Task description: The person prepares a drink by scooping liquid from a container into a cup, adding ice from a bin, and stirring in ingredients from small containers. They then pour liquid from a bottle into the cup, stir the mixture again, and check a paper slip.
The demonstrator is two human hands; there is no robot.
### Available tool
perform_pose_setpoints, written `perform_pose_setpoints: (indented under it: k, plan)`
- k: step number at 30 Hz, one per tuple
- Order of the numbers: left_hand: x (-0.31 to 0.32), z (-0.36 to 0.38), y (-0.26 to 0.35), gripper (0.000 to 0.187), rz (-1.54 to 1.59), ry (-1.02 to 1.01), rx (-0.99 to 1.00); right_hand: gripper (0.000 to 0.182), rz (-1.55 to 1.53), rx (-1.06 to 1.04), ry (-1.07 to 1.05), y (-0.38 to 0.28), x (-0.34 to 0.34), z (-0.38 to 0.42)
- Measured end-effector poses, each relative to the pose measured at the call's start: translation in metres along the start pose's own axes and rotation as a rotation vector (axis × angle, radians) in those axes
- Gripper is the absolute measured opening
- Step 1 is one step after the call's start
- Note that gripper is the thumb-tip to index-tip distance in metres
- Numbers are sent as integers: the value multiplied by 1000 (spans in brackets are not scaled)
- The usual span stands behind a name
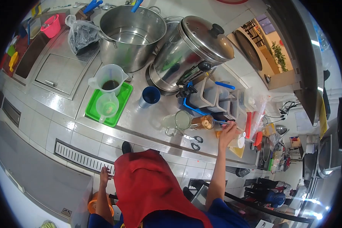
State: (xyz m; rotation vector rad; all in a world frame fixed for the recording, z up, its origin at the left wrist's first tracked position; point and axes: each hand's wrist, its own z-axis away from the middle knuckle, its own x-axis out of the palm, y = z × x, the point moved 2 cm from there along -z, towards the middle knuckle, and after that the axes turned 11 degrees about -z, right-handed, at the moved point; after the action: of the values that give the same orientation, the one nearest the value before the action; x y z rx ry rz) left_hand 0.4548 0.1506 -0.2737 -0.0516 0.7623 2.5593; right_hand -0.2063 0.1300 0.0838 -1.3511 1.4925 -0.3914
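My right hand (228, 133) pinches a thin blue stick (219, 122). Its far end reaches the rim of a glass mug of brown drink (206, 122), where pale pieces float on top. Against that mug stands a second glass mug (181, 120) with cloudy, pale contents. A pair of scissors (194, 141) with dark handles lies close by on the steel counter (140, 125). Below my right hand are a white-lidded container (237, 140) and a yellow item. My left hand (105, 174) hangs by the red apron (144, 182), fingers apart, holding nothing.
A blue cup (149, 96) and a green tray (110, 121) with two plastic measuring jugs stand to the left. Behind are a large steel pot (131, 38) and a lidded steel urn (190, 53) with a tap. Plastic bins (207, 95) sit beside it. A person (269, 195) is farther right.
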Motion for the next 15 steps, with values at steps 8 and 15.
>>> perform_pose_setpoints:
  k: [8, 15]
  plan:
    - [1, 0, -10, 56, 61, 3, -28, 9, 310, -655, -343, -60, -21, 11]
    - [-1, 0, -8, 56, 36, 13, -29, 21, -140, -333, -222, -123, -7, 37]
